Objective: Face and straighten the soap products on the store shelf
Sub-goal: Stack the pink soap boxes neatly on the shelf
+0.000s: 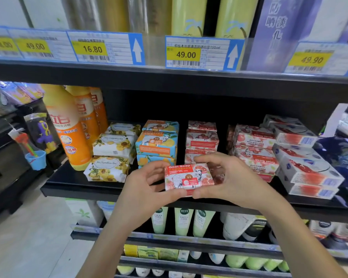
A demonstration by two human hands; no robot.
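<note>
Both hands, left point(147, 183) and right point(229, 177), hold a red soap box point(188, 176) by its ends, fingers point(206, 157) curled round it. Its front faces up and reads "Goat Soap". The box hovers just over the front edge of the shelf point(78, 189), not yet set down. Right behind the box is a red stack point(202, 140), probably where it belongs. Left of the box, the blue-and-orange stack point(157, 143) and sunflower-wrapped bars point(111, 155) look roughly faced. Right of it, red packs point(255, 145) show "Goat Soap" upside down and the white cartons point(301, 157) sit skewed, so these likely remain. Farthest, above the box, price tags point(92, 49) read 16.80 and 49.00.
</note>
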